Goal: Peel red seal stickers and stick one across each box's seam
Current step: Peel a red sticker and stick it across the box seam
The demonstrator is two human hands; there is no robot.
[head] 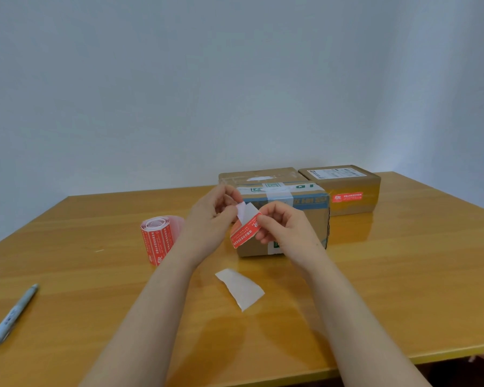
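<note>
Table (403,275) of yellow wood carries everything I watch from here. Two cardboard boxes stand at its far side: a taped carton (305,219) with no red seal that I can see, and behind it to the right a smaller box (344,180) already wearing a red seal (347,196) on its front. A sticker roll (158,238) sits left of the carton. My left hand (210,216) pinches the white backing (245,212) between thumb and fingertips. My right hand (282,227) pinches the top end of the red seal sticker (245,233), its other fingers curled in.

To do this peel well, I judge the backing should come away slowly while the right grip stays on one small corner, so the glue keeps clean for the carton's seam.

The sticker hangs in the air between both hands, just before the carton: a red strip with white print, partly freed, its lower end curling. A spent backing scrap (242,289) lies nearer me.
</note>
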